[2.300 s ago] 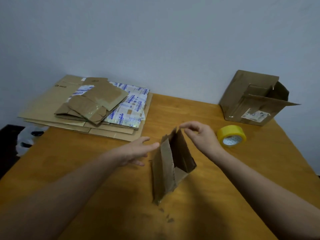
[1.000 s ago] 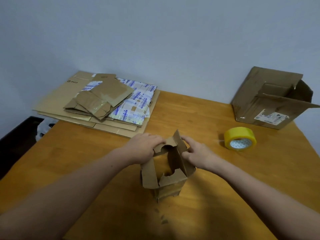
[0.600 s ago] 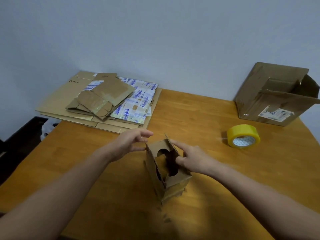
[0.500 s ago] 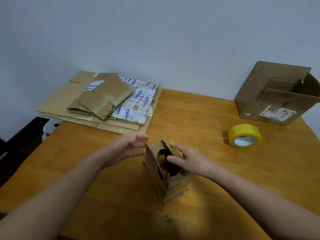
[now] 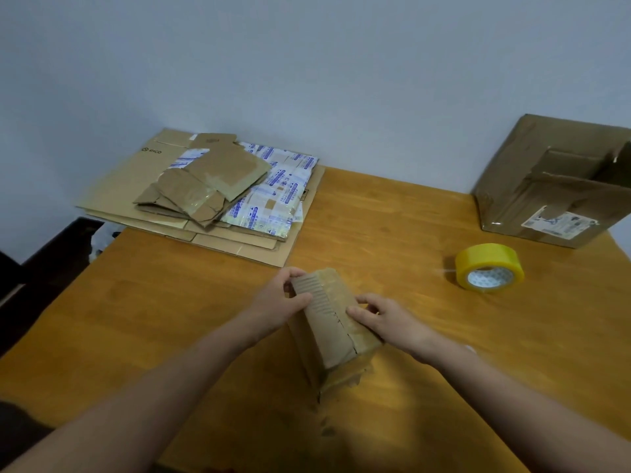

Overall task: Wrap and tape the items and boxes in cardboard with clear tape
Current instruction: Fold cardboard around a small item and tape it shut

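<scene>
A small worn cardboard box (image 5: 333, 332) stands on the wooden table (image 5: 205, 302) in front of me, its top flaps folded down. My left hand (image 5: 278, 302) grips its far left corner, thumb over the corrugated flap edge. My right hand (image 5: 382, 319) lies on the right side of the top, fingers pressing the flap down. A roll of yellow-looking tape (image 5: 489, 268) lies on the table to the right, apart from both hands.
A stack of flattened cardboard and printed mailers (image 5: 211, 192) lies at the back left. A large opened cardboard box (image 5: 546, 186) sits at the back right corner. Small cardboard scraps (image 5: 326, 428) lie near the front. The table's left edge drops to a dark floor.
The small box's open top, with the cut-out flap showing, has been folded shut. My left hand moved in from beside the box to grip it, and my right hand shifted onto the top.
</scene>
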